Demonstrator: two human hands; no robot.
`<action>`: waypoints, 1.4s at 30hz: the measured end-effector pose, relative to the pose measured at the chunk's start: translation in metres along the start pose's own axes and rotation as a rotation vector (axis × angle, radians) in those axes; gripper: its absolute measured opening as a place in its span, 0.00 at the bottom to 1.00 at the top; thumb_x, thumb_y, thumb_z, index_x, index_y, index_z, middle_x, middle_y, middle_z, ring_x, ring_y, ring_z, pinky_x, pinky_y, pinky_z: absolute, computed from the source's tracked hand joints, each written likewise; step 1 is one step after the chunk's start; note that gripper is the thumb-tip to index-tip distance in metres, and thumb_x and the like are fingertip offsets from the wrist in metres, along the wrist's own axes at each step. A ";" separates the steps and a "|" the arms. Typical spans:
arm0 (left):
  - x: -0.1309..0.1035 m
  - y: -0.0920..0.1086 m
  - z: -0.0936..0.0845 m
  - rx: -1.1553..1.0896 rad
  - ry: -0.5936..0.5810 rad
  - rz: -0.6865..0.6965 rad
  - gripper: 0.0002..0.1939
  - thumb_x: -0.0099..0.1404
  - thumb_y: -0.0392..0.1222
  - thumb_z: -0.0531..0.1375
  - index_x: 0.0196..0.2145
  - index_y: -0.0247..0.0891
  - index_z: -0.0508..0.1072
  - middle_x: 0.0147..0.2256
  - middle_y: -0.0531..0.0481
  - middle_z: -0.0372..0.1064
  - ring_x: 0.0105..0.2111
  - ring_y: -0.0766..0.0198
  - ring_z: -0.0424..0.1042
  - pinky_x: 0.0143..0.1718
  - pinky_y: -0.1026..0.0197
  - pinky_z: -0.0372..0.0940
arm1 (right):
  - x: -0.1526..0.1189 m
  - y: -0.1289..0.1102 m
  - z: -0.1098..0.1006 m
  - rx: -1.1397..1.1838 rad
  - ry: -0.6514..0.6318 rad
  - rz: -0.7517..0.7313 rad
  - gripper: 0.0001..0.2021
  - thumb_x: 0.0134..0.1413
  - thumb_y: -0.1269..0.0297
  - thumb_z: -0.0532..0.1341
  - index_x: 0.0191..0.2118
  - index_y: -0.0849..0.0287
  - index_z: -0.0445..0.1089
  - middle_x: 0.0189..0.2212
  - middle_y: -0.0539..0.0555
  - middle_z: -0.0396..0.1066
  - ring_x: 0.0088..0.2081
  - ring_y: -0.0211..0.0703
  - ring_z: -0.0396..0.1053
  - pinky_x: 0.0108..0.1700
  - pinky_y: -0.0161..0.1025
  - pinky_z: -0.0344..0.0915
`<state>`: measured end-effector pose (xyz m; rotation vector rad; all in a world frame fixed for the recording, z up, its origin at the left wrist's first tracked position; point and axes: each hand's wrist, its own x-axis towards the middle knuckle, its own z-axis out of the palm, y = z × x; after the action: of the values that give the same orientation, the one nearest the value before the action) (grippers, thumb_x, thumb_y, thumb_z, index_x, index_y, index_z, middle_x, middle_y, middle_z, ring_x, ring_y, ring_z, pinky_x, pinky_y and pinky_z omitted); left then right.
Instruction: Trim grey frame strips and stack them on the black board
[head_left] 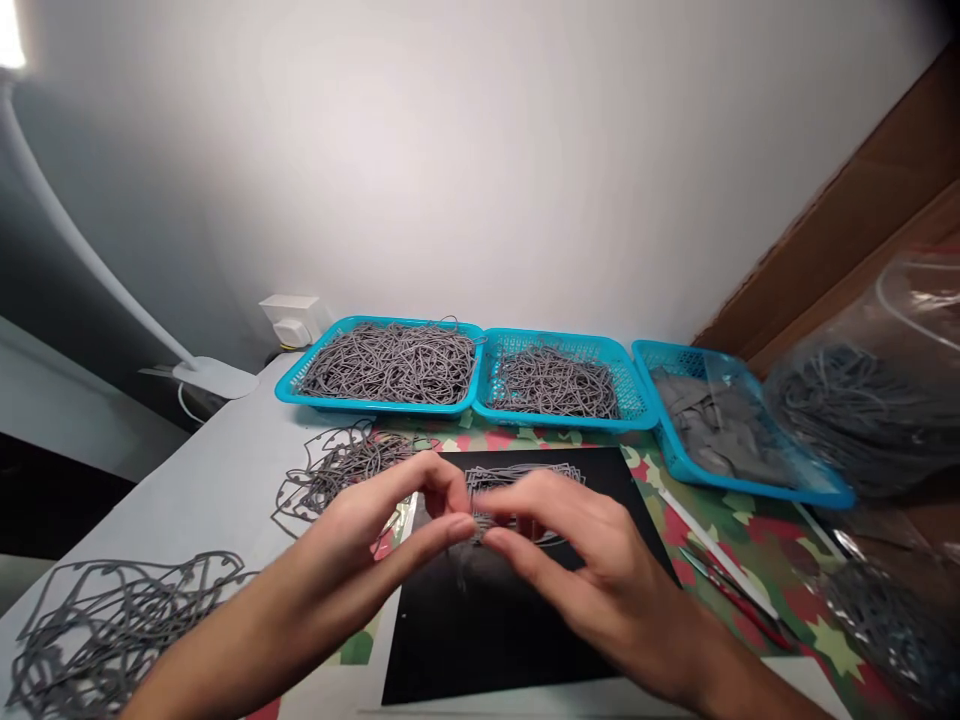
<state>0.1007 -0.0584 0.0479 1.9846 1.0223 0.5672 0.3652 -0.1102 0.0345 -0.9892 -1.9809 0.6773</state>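
Note:
My left hand (420, 510) and my right hand (570, 540) meet fingertip to fingertip over a black mat (495, 630). The thumb and forefinger of each hand are pinched together. A faint, blurred shape shows below the left thumb, and whatever the fingers hold is too small and smeared to name. Just behind the hands, partly covered by them, thin grey frame-shaped strips (562, 474) lie stacked at the far part of the mat. A heap of similar thin grey pieces (341, 465) lies left of the mat, beyond my left wrist.
Blue baskets (379, 408) along the wall hold grey cord-like pieces and flat grey sheets. More grey strips (112, 620) lie front left. Right of the mat are a white stick-like tool (720, 550) and red-handled tweezers (739, 600). Clear bags (870, 400) stand far right; a lamp (214, 375) far left.

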 end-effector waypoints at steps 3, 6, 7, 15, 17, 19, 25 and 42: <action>-0.003 -0.013 0.017 -0.176 -0.104 -0.021 0.13 0.84 0.59 0.63 0.57 0.53 0.76 0.48 0.53 0.76 0.50 0.57 0.76 0.51 0.62 0.71 | -0.007 -0.006 -0.002 0.068 -0.008 0.080 0.06 0.81 0.66 0.66 0.53 0.53 0.82 0.42 0.48 0.85 0.42 0.39 0.82 0.47 0.33 0.76; -0.009 -0.030 0.039 -0.274 -0.296 -0.028 0.21 0.76 0.60 0.73 0.61 0.56 0.77 0.55 0.52 0.75 0.58 0.54 0.74 0.61 0.59 0.68 | -0.022 -0.010 -0.007 0.058 0.035 0.146 0.05 0.78 0.68 0.68 0.48 0.52 0.82 0.38 0.46 0.85 0.38 0.37 0.82 0.45 0.30 0.76; -0.011 -0.034 0.046 -0.284 -0.337 -0.031 0.18 0.76 0.60 0.73 0.58 0.55 0.79 0.58 0.52 0.73 0.60 0.54 0.73 0.63 0.59 0.67 | -0.028 -0.013 -0.009 0.052 0.051 0.157 0.05 0.78 0.68 0.67 0.47 0.51 0.82 0.37 0.45 0.84 0.37 0.37 0.82 0.44 0.29 0.76; -0.017 -0.050 0.079 -0.444 -0.373 -0.121 0.15 0.79 0.58 0.71 0.50 0.48 0.76 0.53 0.51 0.77 0.55 0.55 0.75 0.59 0.57 0.67 | -0.064 -0.019 -0.030 -0.086 0.097 0.360 0.06 0.78 0.60 0.67 0.44 0.46 0.81 0.39 0.48 0.83 0.42 0.43 0.83 0.46 0.31 0.79; -0.016 -0.051 0.087 -0.434 -0.365 -0.155 0.19 0.76 0.58 0.73 0.54 0.48 0.77 0.53 0.51 0.78 0.56 0.54 0.75 0.60 0.57 0.66 | -0.068 -0.013 -0.030 -0.044 0.080 0.372 0.06 0.79 0.60 0.67 0.44 0.46 0.82 0.41 0.49 0.82 0.45 0.44 0.83 0.48 0.31 0.79; -0.014 -0.051 0.096 -0.398 -0.329 -0.148 0.20 0.78 0.58 0.72 0.59 0.49 0.77 0.53 0.50 0.79 0.55 0.54 0.76 0.59 0.56 0.67 | -0.071 -0.004 -0.029 0.024 0.071 0.411 0.09 0.81 0.58 0.65 0.45 0.48 0.83 0.40 0.51 0.80 0.41 0.42 0.81 0.44 0.32 0.79; -0.012 -0.041 0.115 -0.225 -0.235 0.041 0.26 0.74 0.69 0.71 0.55 0.46 0.82 0.51 0.46 0.80 0.50 0.51 0.78 0.52 0.54 0.72 | -0.077 0.015 -0.026 0.158 0.105 0.567 0.15 0.82 0.50 0.64 0.46 0.52 0.84 0.36 0.50 0.74 0.30 0.37 0.73 0.32 0.32 0.75; -0.024 -0.033 0.081 -0.178 -0.202 0.023 0.19 0.89 0.55 0.52 0.48 0.46 0.79 0.53 0.44 0.78 0.53 0.53 0.78 0.57 0.55 0.75 | -0.084 0.012 -0.063 -0.072 0.050 0.289 0.09 0.81 0.62 0.67 0.53 0.40 0.84 0.44 0.50 0.80 0.45 0.44 0.81 0.50 0.37 0.78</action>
<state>0.1272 -0.1042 -0.0253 1.8560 0.7983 0.4440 0.4545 -0.1662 0.0241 -1.3400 -1.8467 0.7332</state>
